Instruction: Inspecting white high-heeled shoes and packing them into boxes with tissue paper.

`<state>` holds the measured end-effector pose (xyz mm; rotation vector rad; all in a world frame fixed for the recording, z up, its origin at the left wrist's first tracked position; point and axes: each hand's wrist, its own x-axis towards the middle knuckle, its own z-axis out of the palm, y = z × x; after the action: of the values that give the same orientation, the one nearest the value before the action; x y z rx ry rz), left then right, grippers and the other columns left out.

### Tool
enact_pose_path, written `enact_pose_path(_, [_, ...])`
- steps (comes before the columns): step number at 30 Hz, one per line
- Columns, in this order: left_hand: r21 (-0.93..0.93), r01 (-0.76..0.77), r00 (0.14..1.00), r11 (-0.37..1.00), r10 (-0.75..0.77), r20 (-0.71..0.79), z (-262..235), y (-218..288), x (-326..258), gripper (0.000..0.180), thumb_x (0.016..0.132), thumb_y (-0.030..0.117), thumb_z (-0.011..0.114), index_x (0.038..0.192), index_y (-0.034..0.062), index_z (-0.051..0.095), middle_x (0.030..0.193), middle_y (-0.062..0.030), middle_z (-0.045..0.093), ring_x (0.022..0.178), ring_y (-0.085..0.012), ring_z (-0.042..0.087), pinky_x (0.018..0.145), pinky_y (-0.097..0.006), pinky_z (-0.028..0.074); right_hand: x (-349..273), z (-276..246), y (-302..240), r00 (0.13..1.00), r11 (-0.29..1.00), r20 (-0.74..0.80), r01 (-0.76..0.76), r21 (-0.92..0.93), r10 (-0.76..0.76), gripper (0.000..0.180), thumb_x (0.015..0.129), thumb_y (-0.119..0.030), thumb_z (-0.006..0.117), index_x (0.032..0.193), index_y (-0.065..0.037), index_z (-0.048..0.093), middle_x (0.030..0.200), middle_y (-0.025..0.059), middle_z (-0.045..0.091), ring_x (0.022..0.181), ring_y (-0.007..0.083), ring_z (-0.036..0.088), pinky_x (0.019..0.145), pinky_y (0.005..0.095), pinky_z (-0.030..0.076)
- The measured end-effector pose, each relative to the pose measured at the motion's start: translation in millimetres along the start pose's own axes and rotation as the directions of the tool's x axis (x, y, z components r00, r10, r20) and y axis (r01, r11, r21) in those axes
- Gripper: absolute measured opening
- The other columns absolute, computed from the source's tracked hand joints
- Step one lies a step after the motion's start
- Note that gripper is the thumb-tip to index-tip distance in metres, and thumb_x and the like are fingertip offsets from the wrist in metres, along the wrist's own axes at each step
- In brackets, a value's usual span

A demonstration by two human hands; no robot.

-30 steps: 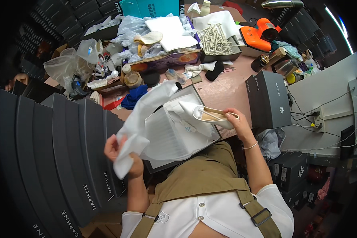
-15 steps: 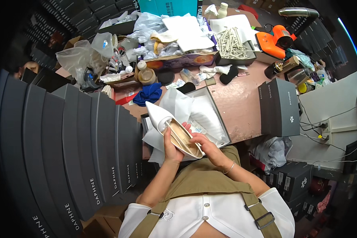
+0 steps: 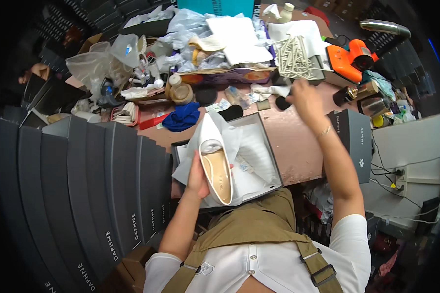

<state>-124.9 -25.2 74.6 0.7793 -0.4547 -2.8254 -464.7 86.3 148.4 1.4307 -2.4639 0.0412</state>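
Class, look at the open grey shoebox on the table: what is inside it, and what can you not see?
Inside the open shoebox lies crumpled white tissue paper. The left hand holds a white flat shoe over its near side. The box floor is covered by paper, so anything beneath cannot be seen.

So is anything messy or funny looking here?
Yes: the back of the table is heaped with crumpled bags and papers. White tissue spills over the shoe box edge where the left hand holds a shoe.
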Motion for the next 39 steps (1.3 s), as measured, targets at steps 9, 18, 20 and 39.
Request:
enact_pose_path(9, [-0.097,-0.049,0.990,0.994,0.036,-0.136,23.2,-52.5,-10.4,0.069,0.095,0.062,0.027,0.138,0.0081,0.037,0.132,-0.0146,0.050,0.115,-0.0308,0.054,0.095,-0.049,0.046,-65.6,2.0,-180.5,0.818,0.673,-0.048,0.503,0.542,-0.573,0.018,0.076,-0.019,0.063,0.084,-0.008,0.052,0.078,0.0087,0.055,0.068,0.0240,0.062,0.056,0.0365,0.050])
enact_pose_path(18, [-0.123,-0.251,0.902,0.960,0.186,-0.390,-33.1,-59.2,-21.9,0.061,0.094,0.056,0.034,0.128,0.0071,0.049,0.117,-0.0129,0.058,0.108,-0.0307,0.057,0.094,-0.047,0.047,-133.2,-8.1,-170.0,0.911,0.628,-0.059,0.327,0.706,-0.408,0.019,0.074,-0.018,0.065,0.082,-0.007,0.052,0.075,0.0088,0.054,0.063,0.0276,0.060,0.055,0.0376,0.049])
enact_pose_path(20, [-0.184,-0.126,0.961,0.975,0.074,-0.267,-68.7,-41.1,-26.4,0.064,0.091,0.057,0.036,0.125,0.0044,0.050,0.111,-0.0169,0.060,0.102,-0.0363,0.060,0.089,-0.052,0.049,-141.0,-12.6,-154.5,0.966,0.750,0.013,0.192,0.633,-0.258,0.013,0.076,-0.016,0.062,0.079,-0.007,0.053,0.074,0.0092,0.054,0.062,0.0286,0.059,0.055,0.0389,0.049])
enact_pose_path(39, [-0.063,-0.166,0.940,0.984,0.139,-0.312,-13.3,-78.1,-61.6,0.056,0.099,0.051,0.034,0.133,0.0075,0.044,0.132,-0.0099,0.050,0.120,-0.0234,0.048,0.104,-0.038,0.038,-166.2,2.4,-204.6,0.804,0.618,-0.131,0.539,0.573,-0.580,0.008,0.078,-0.016,0.058,0.083,-0.010,0.057,0.071,0.0036,0.054,0.063,0.0195,0.057,0.055,0.0336,0.043])
